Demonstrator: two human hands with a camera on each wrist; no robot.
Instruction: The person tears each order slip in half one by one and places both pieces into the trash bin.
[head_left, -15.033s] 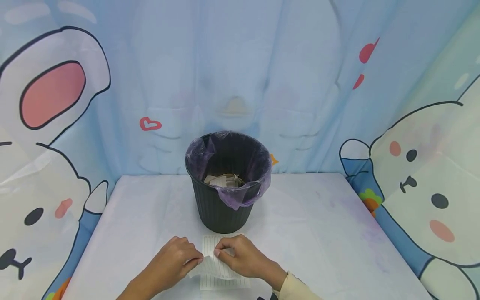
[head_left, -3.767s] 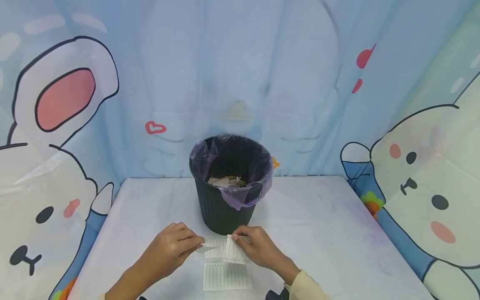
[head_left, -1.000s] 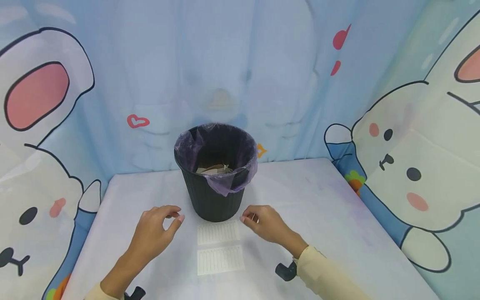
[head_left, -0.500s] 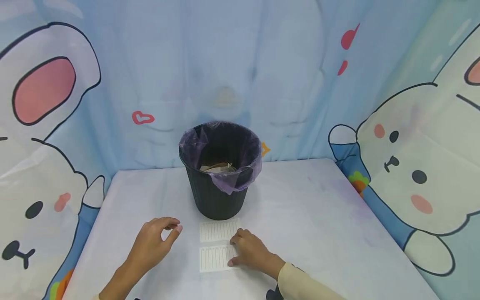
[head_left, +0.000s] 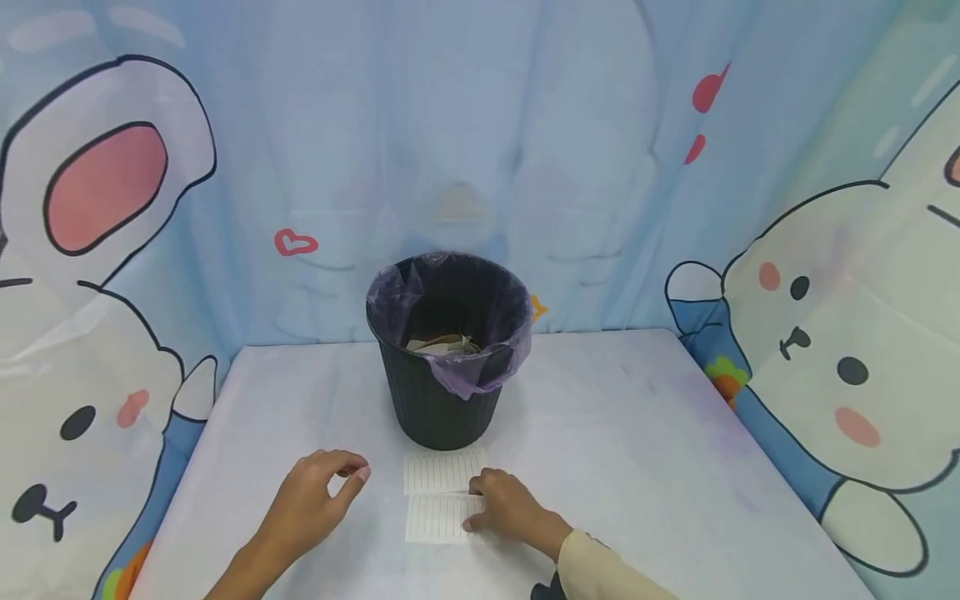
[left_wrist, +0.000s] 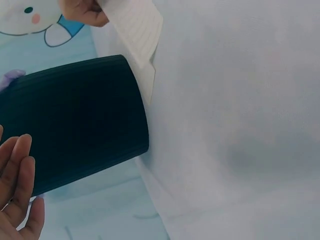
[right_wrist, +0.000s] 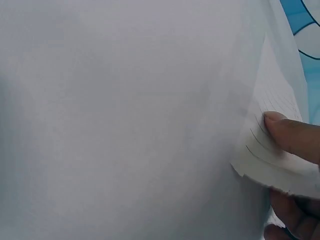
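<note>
Two pieces of lined paper lie in front of the bin, one beyond the other. My right hand point(head_left: 513, 512) pinches the right edge of the nearer lined paper point(head_left: 435, 518). In the right wrist view the thumb point(right_wrist: 290, 132) presses on top of this sheet, with fingers curled underneath; its edge there looks torn. The nearer sheet's far edge meets the farther lined paper point(head_left: 442, 472) in the head view. My left hand point(head_left: 311, 508) hovers left of the papers, fingers loosely bent, holding nothing.
A black bin point(head_left: 442, 417) with a purple liner point(head_left: 468, 375) stands just beyond the papers. Paper scraps point(head_left: 442, 344) lie inside it. The white tabletop point(head_left: 622, 467) is bordered by a cartoon-printed curtain point(head_left: 337, 167) behind and at the sides.
Earlier both hands held paper; a second ago they hovered with two sheets below, slightly apart. My right hand has come down and gripped the nearer sheet, which now meets the farther one.
</note>
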